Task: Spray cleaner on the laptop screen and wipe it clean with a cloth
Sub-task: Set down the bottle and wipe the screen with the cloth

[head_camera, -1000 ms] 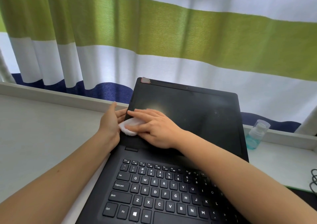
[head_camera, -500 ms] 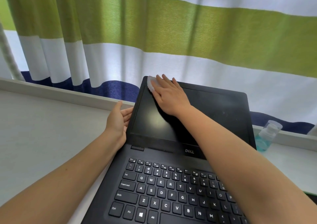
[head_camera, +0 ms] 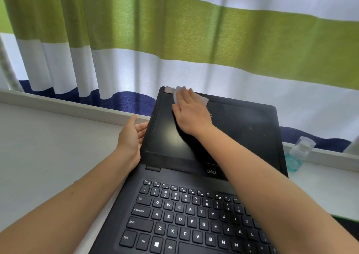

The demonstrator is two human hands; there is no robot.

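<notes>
A black laptop stands open on the white desk, its dark screen [head_camera: 242, 129] tilted back. My right hand [head_camera: 191, 113] lies flat near the screen's top left corner, with straight fingers pressing a small white cloth [head_camera: 202, 98] against the glass. The cloth sticks out beyond my fingertips at the upper bezel. My left hand [head_camera: 131, 137] braces the lid's left edge, thumb up and fingers reaching behind the lid. A clear spray bottle [head_camera: 297, 154] with blue liquid stands on the desk to the right of the screen.
The laptop keyboard [head_camera: 190, 218] fills the lower middle. A raised white ledge [head_camera: 68, 106] runs along the desk's back, under a green, white and navy striped curtain [head_camera: 174, 39]. A pink sticker [head_camera: 169, 89] marks the lid's top left corner.
My right hand carried the cloth from the screen's lower left up to the top left corner, then slid slightly right along the top edge. My left hand stayed on the lid's edge.
</notes>
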